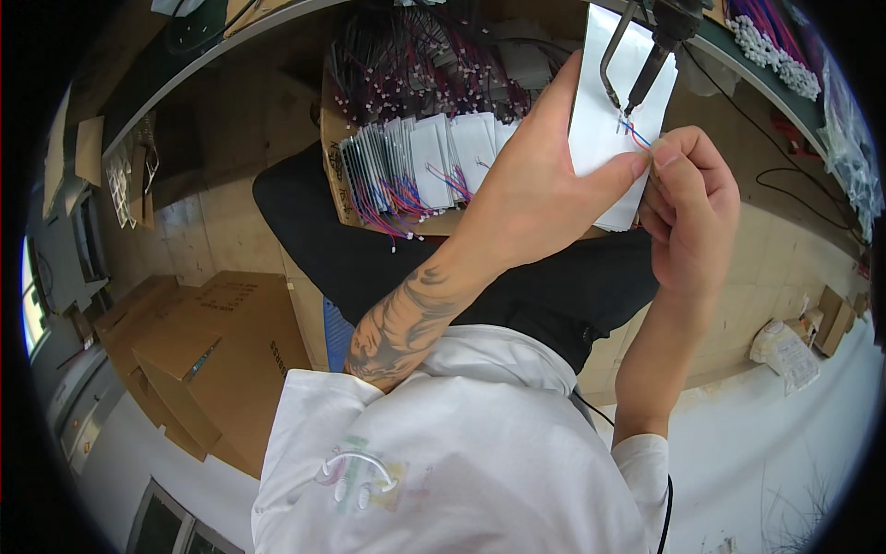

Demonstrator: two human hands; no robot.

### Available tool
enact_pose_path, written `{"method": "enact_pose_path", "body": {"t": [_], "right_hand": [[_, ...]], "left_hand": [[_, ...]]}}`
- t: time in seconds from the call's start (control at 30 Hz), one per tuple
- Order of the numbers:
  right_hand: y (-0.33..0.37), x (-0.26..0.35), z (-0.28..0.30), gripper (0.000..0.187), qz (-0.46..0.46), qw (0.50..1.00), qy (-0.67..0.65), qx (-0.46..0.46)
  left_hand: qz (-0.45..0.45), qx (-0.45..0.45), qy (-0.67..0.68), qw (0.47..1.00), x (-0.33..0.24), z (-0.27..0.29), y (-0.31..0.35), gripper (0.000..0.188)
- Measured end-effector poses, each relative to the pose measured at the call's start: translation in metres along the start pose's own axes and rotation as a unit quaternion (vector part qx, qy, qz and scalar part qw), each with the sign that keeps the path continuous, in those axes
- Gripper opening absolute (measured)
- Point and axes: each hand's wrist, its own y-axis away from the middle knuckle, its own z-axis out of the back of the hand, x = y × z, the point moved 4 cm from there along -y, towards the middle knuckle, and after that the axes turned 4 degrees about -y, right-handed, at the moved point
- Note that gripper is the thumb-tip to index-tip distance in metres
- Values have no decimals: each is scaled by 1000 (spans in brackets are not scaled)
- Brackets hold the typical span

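Note:
My left hand [549, 180] is wrapped round a stack of thin white rectangular panels [600, 88], its thumb lying across the near part of the top one. A short pair of red and blue wires [638, 136] reaches the metal pins on that panel. The wires' near end is pinched between the thumb and forefinger of my right hand [692, 198], beside the panel's right edge. Above the pins a soldering iron [652, 72] points down, and a thin bent metal tube [606, 63] ends next to its tip.
An open cardboard box [349, 205] by my lap holds rows of white panels with wires [434, 171] and dark wire bundles with white connectors [406, 65]. White-tipped wires [773, 57] lie on the bench at right. Large cartons [221, 346] stand on the floor at left.

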Motion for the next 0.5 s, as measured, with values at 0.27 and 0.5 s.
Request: {"method": "enact_pose_path", "body": {"t": [0.27,0.5], "right_hand": [[0,-2,0,12,-4,1000,12,-4],[0,-11,-2,12,-15,1000,-5,-9]], "left_hand": [[4,1,-11,1000,3,2,2,56],[-2,-15,-21,1000,10,6,5,59]]}}
